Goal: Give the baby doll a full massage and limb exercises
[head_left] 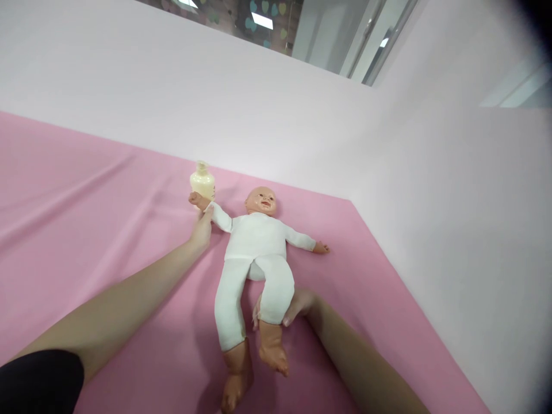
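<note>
A baby doll point(256, 241) with a white cloth body lies face up on the pink sheet point(142, 241), its head toward the wall. My left hand point(202, 229) grips the doll's arm at the left of the view, near its wrist, and most of the fingers are hidden behind it. Around the lower part of the doll's leg on the right is my right hand point(297, 306), with the thumb in front and fingertips showing on the other side. A pale yellow pump bottle point(202, 183) stands just behind the doll's raised hand.
A white wall point(241, 115) runs along the back, and another white wall point(457, 230) closes off the right side. Above the back wall is a window point(276, 29) with reflected lights and coloured heart shapes. Folds crease the sheet at the left.
</note>
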{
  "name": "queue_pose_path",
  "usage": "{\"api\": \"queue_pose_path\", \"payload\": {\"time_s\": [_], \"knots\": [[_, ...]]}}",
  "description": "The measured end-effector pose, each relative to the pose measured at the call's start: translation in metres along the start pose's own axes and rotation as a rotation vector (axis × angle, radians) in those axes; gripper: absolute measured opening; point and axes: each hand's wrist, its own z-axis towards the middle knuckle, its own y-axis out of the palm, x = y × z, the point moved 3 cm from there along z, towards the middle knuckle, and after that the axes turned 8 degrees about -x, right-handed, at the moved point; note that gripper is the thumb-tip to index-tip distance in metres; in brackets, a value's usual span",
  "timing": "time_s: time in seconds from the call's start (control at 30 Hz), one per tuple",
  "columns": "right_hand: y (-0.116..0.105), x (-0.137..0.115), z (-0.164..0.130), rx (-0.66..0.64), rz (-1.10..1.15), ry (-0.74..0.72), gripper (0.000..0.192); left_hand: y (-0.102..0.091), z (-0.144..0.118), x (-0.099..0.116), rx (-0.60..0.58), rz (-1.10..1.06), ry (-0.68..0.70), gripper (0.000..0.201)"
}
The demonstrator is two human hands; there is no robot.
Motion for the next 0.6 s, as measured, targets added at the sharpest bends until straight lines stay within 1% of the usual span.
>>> {"api": "queue_pose_path", "payload": {"time_s": [0.13,0.2,0.27,0.33,0.4,0.47,0.53,0.6], "knots": [[0.002,0.001,0.004,-0.024,0.111,-0.125,0.054,0.006,-0.007,0.008,-0.055,0.067,0.068,0.038],[0.002,0.002,0.004,-0.051,0.188,-0.189,0.055,0.01,-0.012,0.013,-0.097,0.155,0.116,0.039],[0.001,0.004,0.003,-0.075,0.271,-0.236,0.056,0.016,-0.019,0.021,-0.174,0.315,0.224,0.037],[-0.002,0.003,0.002,-0.059,0.333,-0.301,0.056,0.025,-0.03,0.031,-0.323,0.543,0.404,0.035],[-0.007,0.0,0.0,0.021,0.368,-0.395,0.054,0.036,-0.041,0.038,-0.531,0.758,0.582,0.035],[-0.014,-0.004,-0.003,0.142,0.395,-0.49,0.054,0.042,-0.049,0.04,-0.679,0.882,0.69,0.035],[-0.02,-0.007,-0.005,0.25,0.426,-0.539,0.057,0.043,-0.052,0.04,-0.723,0.931,0.733,0.035],[-0.023,-0.008,-0.006,0.316,0.454,-0.554,0.059,0.042,-0.051,0.038,-0.721,0.951,0.738,0.035]]}}
